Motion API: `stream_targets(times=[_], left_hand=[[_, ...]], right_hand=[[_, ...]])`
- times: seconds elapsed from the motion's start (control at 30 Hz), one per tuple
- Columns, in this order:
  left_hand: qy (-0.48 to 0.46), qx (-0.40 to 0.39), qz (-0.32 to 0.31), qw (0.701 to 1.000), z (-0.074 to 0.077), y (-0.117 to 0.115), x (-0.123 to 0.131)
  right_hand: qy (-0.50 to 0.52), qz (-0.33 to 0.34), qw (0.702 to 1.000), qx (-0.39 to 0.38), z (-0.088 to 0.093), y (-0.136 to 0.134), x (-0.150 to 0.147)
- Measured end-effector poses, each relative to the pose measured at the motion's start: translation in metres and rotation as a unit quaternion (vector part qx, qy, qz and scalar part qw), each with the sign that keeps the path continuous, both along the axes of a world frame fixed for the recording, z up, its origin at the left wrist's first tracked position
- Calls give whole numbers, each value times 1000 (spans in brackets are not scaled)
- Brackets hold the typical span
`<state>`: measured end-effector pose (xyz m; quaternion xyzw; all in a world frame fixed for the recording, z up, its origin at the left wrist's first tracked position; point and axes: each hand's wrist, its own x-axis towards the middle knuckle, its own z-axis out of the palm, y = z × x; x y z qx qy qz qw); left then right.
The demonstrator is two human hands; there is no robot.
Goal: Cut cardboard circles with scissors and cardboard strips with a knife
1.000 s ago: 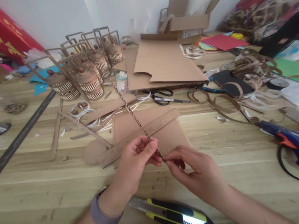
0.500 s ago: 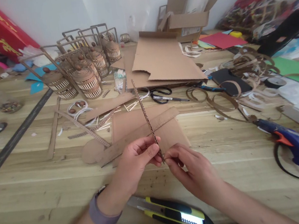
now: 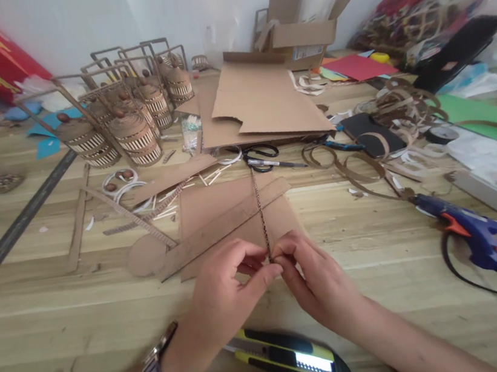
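Observation:
Between my two hands stands a thin corrugated cardboard strip (image 3: 261,215), seen edge-on and pointing away from me. My left hand (image 3: 228,280), with a watch on its wrist, pinches the near end between thumb and fingers. At that same end, the fingertips of my right hand (image 3: 310,275) are closed and touch the left thumb. A yellow and black utility knife (image 3: 293,357) lies on the table just below both hands. Beyond them are a flat cardboard sheet (image 3: 233,212) and a long cardboard strip (image 3: 230,225) lying across it.
Small lantern-like cardboard models (image 3: 134,134) stand at the back left. A blue glue gun (image 3: 465,230) with its cable lies at the right. Black-handled scissors (image 3: 261,159), a large cardboard piece (image 3: 268,98) and curled brown paper strips (image 3: 365,170) spread over the wooden table (image 3: 88,329).
The strip has turned from leaning left to nearly straight ahead, and its far end is lower. My left hand has rotated, bringing its thumb against the right fingertips. The view has shifted slightly.

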<state>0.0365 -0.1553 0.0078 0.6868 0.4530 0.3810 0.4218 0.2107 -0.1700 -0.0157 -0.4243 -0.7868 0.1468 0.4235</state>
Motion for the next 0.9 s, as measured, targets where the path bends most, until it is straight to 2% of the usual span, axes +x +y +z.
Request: stream_targets(times=[0.13, 0.27, 0.4, 0.57, 0.8, 0.9], left_hand=[[58, 131, -2, 990, -3, -3, 0], [118, 198, 11, 973, -5, -4, 0], [172, 220, 34, 960, -7, -6, 1], [216, 229, 36, 949, -8, -6, 3], [191, 232, 21, 953, -9, -4, 2], [163, 206, 15, 965, -7, -3, 0]], right_hand=[[-18, 1, 1000, -3, 0, 1, 0], [-44, -5, 999, 14, -2, 2, 0], [-61, -9, 998, 25, -3, 3, -1], [-61, -4, 998, 9, -3, 2, -3], [-43, 19, 999, -7, -1, 3, -3], [-19, 28, 998, -45, 2, 4, 0]])
